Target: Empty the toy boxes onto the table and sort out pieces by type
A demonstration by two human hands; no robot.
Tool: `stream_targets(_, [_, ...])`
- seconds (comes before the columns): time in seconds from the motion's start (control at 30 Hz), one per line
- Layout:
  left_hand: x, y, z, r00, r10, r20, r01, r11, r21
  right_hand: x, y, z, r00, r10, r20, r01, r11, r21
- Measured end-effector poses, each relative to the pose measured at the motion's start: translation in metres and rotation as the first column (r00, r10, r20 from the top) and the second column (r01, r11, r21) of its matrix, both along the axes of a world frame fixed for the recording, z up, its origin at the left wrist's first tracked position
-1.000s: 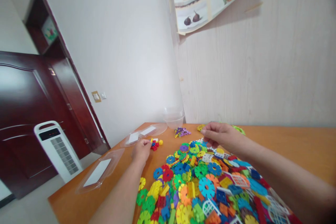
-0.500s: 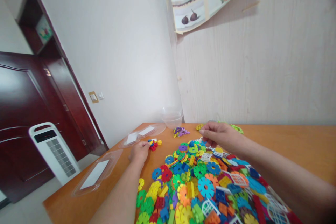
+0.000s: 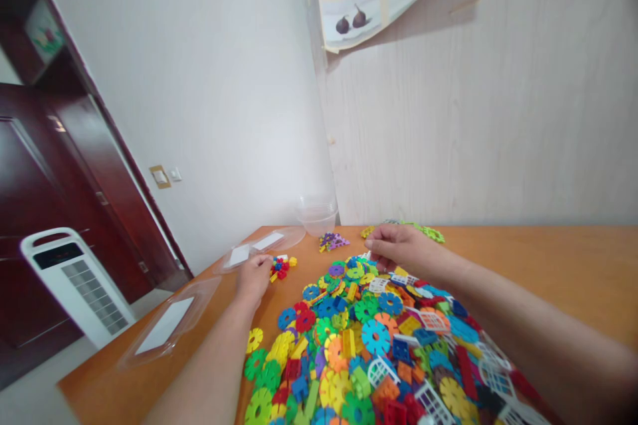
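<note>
A big heap of colourful plastic building pieces point(image 3: 366, 309) covers the middle of the table: notched discs, bricks and white lattice windows. My left hand point(image 3: 253, 277) rests at the heap's far left, its fingertips pressed together beside a small cluster of red, blue and yellow pieces point(image 3: 282, 268). Whatever those fingers may grip is too small to make out. Over the far end of the heap is my right hand point(image 3: 401, 246), thumb and fingers closed, their tips partly hidden. A small purple and yellow group of pieces point(image 3: 333, 242) lies between the hands, farther back.
Clear plastic lids with white labels point(image 3: 167, 327) lie along the left of the wooden table point(image 3: 538, 272). Stacked clear tubs point(image 3: 318, 214) stand in the back corner. Green linked pieces point(image 3: 429, 233) lie by the wall behind my right hand. A white appliance point(image 3: 82, 285) stands beyond the table.
The whole view has shifted, so everything sits farther left and slightly higher. Both hands stay at nearly the same places over the table, with fingers still closed.
</note>
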State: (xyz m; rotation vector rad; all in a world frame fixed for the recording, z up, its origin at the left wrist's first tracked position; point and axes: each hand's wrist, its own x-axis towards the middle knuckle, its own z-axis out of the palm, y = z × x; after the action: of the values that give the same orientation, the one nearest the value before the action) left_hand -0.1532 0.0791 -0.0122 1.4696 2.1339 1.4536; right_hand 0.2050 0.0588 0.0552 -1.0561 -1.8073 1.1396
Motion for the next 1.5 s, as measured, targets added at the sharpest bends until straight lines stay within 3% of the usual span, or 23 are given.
stream_targets(0.17, [0.03, -0.005, 0.023, 0.99, -0.142, -0.013, 0.143, 0.989, 0.025, 0.004, 0.001, -0.003, 0.993, 0.035, 0.111, -0.036, 0.999, 0.006])
stream_targets(0.27, [0.057, -0.016, 0.037, 0.952, -0.305, -0.039, 0.305, 0.952, -0.012, 0.003, 0.0, -0.006, 0.975, 0.058, 0.213, -0.068, 0.997, 0.042])
stream_targets(0.37, [0.087, -0.031, 0.043, 0.813, -0.579, -0.057, 0.574, 0.815, -0.086, 0.0, -0.004, -0.008, 0.949, 0.053, 0.31, -0.093, 0.989, 0.116])
stream_targets(0.47, [0.112, -0.048, 0.043, 0.654, -0.737, -0.168, 0.724, 0.675, -0.142, -0.004, -0.008, -0.01, 0.922, 0.054, 0.383, -0.121, 0.981, 0.152])
stream_targets(0.53, [0.123, -0.057, 0.042, 0.58, -0.755, -0.306, 0.745, 0.643, -0.176, -0.007, -0.01, -0.011, 0.906, 0.054, 0.42, -0.128, 0.98, 0.15])
stream_targets(0.63, [0.133, -0.063, 0.039, 0.521, -0.738, -0.428, 0.735, 0.643, -0.215, -0.01, -0.011, -0.014, 0.88, 0.054, 0.473, -0.157, 0.971, 0.182])
stream_targets(0.87, [0.137, -0.058, 0.03, 0.517, -0.707, -0.482, 0.698, 0.674, -0.24, -0.016, -0.012, -0.019, 0.847, 0.03, 0.531, -0.189, 0.95, 0.248])
stream_targets(1.0, [0.141, -0.059, 0.032, 0.598, -0.712, -0.368, 0.702, 0.687, -0.19, -0.017, -0.013, -0.017, 0.842, 0.028, 0.539, -0.178, 0.957, 0.228])
stream_targets(1.1, [0.142, -0.061, 0.037, 0.671, -0.73, -0.128, 0.721, 0.683, -0.12, -0.017, -0.012, -0.018, 0.852, 0.038, 0.522, -0.172, 0.962, 0.211])
stream_targets(1.27, [0.14, -0.06, 0.041, 0.617, -0.736, 0.279, 0.764, 0.645, 0.012, -0.017, -0.01, -0.021, 0.895, 0.123, 0.429, -0.184, 0.978, 0.103])
stream_targets(1.5, [0.136, -0.055, 0.038, 0.624, -0.693, 0.361, 0.741, 0.672, 0.008, -0.019, -0.012, -0.02, 0.915, 0.12, 0.384, -0.183, 0.974, 0.132])
